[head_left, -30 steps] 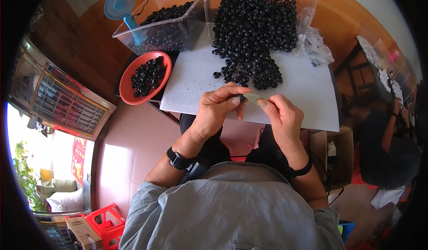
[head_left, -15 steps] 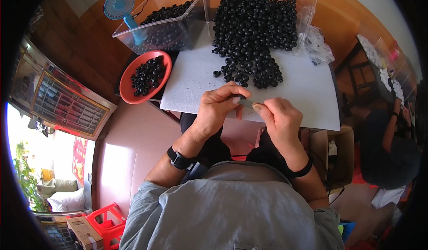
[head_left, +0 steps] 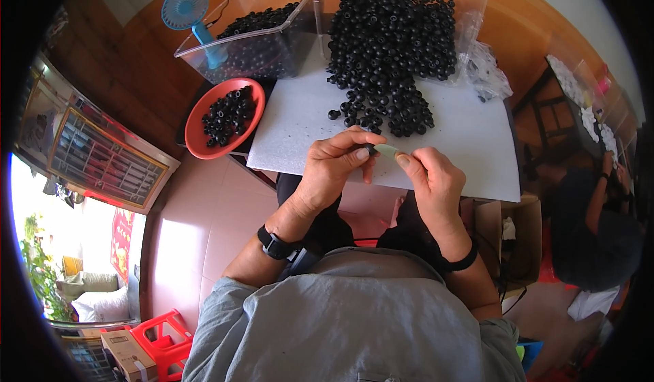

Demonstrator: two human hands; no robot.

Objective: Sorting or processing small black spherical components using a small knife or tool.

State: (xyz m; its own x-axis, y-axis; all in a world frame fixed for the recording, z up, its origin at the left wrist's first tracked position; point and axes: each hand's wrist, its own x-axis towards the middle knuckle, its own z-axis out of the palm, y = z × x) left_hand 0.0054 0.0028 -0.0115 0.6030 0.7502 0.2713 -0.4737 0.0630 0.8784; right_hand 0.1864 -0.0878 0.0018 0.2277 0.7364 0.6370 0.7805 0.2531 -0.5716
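Over the near edge of the white table mat [head_left: 293, 130], my left hand [head_left: 328, 169] pinches a small round black piece [head_left: 370, 149], mostly hidden by the fingers. My right hand [head_left: 438, 181] grips a thin, flat, pale green blade-like tool [head_left: 387, 151] between thumb and fingers. Its tip meets the black piece or lies right beside it; I cannot tell which. Just beyond my hands spreads a big heap of round black pieces with holes [head_left: 392, 41], spilling from a clear bin lying on the mat.
At the left, an orange-red bowl [head_left: 193, 136] holds black pieces. Behind it stand a clear bin [head_left: 293, 55] of more pieces and a blue fan [head_left: 185, 8]. A crumpled plastic bag [head_left: 487, 75] lies right of the heap. Another person [head_left: 593, 225] sits at far right.
The pale green tool has swung and now shows its flat side more. My right hand has shifted slightly right, while my left hand keeps its pinch on the black piece.
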